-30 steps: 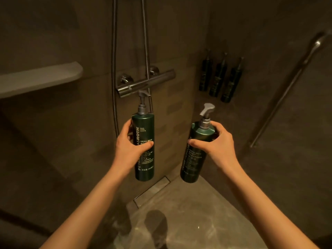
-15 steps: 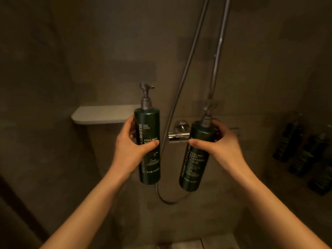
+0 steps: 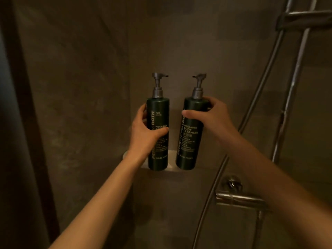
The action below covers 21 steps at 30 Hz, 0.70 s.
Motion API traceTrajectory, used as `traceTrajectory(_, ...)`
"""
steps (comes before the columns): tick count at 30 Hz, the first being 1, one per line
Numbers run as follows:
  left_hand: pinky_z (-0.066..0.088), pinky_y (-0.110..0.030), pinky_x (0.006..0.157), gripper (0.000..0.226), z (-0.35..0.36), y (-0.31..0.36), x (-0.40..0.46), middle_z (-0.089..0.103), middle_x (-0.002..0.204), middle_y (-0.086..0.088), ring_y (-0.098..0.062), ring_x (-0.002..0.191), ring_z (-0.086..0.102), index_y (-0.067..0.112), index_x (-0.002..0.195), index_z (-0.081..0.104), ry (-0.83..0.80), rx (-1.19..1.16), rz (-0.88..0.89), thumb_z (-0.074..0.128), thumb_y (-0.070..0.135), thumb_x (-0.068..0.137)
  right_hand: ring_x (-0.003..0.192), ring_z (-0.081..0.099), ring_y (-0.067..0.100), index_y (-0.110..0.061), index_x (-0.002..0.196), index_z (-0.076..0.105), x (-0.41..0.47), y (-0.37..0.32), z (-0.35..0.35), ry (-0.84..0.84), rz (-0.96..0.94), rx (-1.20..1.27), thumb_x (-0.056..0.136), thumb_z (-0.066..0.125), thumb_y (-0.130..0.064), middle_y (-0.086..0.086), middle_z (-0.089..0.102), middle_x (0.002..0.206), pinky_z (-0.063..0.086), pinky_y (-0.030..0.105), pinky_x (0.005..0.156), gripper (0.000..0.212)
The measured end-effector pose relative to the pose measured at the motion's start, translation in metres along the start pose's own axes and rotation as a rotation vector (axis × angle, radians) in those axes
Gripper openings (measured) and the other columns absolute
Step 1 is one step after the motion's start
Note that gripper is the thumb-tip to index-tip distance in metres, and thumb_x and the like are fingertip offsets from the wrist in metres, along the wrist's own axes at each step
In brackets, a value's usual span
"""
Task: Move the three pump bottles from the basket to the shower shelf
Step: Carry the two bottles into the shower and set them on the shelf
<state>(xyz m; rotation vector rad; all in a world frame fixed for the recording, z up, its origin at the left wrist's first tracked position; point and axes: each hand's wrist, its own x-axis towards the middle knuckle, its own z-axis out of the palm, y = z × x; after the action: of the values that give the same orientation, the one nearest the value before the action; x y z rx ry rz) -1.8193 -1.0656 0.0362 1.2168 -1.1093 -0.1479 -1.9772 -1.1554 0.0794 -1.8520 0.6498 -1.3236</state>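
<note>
My left hand (image 3: 143, 130) grips a dark green pump bottle (image 3: 158, 119) around its middle and holds it upright. My right hand (image 3: 211, 115) grips a second dark green pump bottle (image 3: 190, 141) near its shoulder, tilted slightly to the right. Both bottles are held side by side in front of the pale corner shower shelf (image 3: 171, 161), their bases at the level of its front edge. I cannot tell whether they touch it. The shelf is mostly hidden behind them. No third bottle and no basket is in view.
A chrome shower rail (image 3: 294, 83) and hose (image 3: 258, 97) run down the wall at the right. The mixer valve bar (image 3: 237, 198) juts out below and right of the shelf. Dark tiled walls meet in the corner behind the shelf.
The view has swung up and left, so the shelf now sits behind the bottles. Both hands have carried the bottles up and forward to the shelf, closer together.
</note>
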Motion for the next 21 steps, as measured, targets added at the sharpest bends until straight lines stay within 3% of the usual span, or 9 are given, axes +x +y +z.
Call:
traceTrajectory(5,0.044,-0.037,0.099,0.088,0.008,-0.019,0.015,0.050,0.134,0.002,-0.013,0.118,0.050,0.026,0.141,0.033,0.042,0.029,-0.024,0.078,0.008,0.068,0.081,0.053,-0.002,-0.016,0.120,0.053,0.032,0.021,0.020,-0.055,0.036,0.042,0.068,0.082,-0.017,-0.017,0.053,0.092,0.041,0.015,0.064,0.060)
traceTrajectory(10,0.042,-0.033,0.096,0.087,0.014,-0.037,0.025,0.049,0.134,0.002,-0.011,0.117,0.048,0.027,0.142,0.032,0.065,0.049,-0.067,0.076,0.007,0.070,0.093,0.054,0.012,-0.016,0.119,0.053,0.056,0.039,0.025,-0.087,0.063,0.025,0.067,0.082,-0.016,-0.009,0.054,0.100,0.041,0.017,0.065,0.060)
traceTrajectory(21,0.037,-0.028,0.096,0.083,0.028,-0.064,0.016,0.041,0.130,0.015,-0.003,0.116,0.043,0.033,0.142,0.029,0.134,0.162,-0.020,0.076,0.022,0.074,0.105,0.054,0.008,-0.024,0.129,0.046,0.046,0.088,0.034,-0.026,-0.005,0.058,0.069,0.081,-0.020,-0.012,0.055,0.114,0.046,0.027,0.086,0.070)
